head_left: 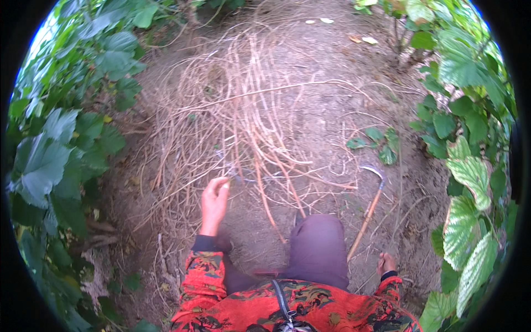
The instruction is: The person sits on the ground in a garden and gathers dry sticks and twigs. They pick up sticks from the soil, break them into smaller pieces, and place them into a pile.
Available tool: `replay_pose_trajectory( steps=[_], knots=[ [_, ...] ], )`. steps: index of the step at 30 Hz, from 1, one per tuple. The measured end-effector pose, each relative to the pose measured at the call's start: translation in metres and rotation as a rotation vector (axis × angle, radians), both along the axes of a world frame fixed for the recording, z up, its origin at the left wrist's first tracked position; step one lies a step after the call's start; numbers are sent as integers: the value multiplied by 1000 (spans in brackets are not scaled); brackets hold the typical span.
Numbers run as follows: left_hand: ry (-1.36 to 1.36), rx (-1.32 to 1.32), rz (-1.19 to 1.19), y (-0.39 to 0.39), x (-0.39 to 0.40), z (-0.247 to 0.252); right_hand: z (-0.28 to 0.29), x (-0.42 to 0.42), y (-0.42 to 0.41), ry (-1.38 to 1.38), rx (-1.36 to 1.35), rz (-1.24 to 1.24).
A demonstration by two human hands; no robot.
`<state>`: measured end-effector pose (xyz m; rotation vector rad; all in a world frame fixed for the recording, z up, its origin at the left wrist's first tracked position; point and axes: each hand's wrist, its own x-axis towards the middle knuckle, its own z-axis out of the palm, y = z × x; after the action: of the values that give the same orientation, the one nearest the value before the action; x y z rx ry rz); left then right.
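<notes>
In front of me a loose heap of long, thin brown stems (pixel 257 116) is spread over the ground. My left hand (pixel 213 203) is at the near edge of the heap, thumb and fingertips close together. Whether a thin strand is pinched there is too blurred to tell. A bluish strand (pixel 244 179) crosses the stems just beyond those fingertips. Low on the right, my right hand (pixel 386 264) is beside my body with its fingers curled; their inner side is hidden. A sickle (pixel 366 220) with a wooden handle and curved metal blade lies on the soil between my knee and that hand.
Leafy plants (pixel 41 162) line the left side, and more broad-leaved plants (pixel 468 199) stand along the right. A small green sprig (pixel 379 143) lies beyond the sickle. My bent knee (pixel 317 249) is close to the stem ends. Pale fallen leaves (pixel 369 40) dot the far soil.
</notes>
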<state>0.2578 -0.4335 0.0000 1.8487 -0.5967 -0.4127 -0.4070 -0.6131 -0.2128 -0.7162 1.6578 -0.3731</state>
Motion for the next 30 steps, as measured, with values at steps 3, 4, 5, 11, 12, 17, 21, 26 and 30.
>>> replay_pose_trajectory(
  steps=[3,4,5,11,12,17,21,26,30],
  knots=[
    [-26,0,-17,-2,-3,2,-18,16,-12,551,17,411],
    [-56,13,-17,-2,-5,5,-14,27,-24,696,-70,513],
    [-8,57,-8,-3,-6,8,-8,42,-39,839,-162,611],
    [-98,132,-49,-7,-12,27,44,245,-171,425,-729,649],
    [-112,137,-62,-8,-12,29,45,294,-190,236,-758,586],
    [-150,148,-107,-12,-11,34,37,515,-250,-246,-382,657],
    [-107,151,-120,-14,-10,38,-13,619,-240,64,-631,686],
    [-89,117,-99,-17,-7,36,9,645,-218,-400,-316,462],
    [-129,123,-90,-19,-7,31,125,620,-200,-485,-605,465]
  ],
)
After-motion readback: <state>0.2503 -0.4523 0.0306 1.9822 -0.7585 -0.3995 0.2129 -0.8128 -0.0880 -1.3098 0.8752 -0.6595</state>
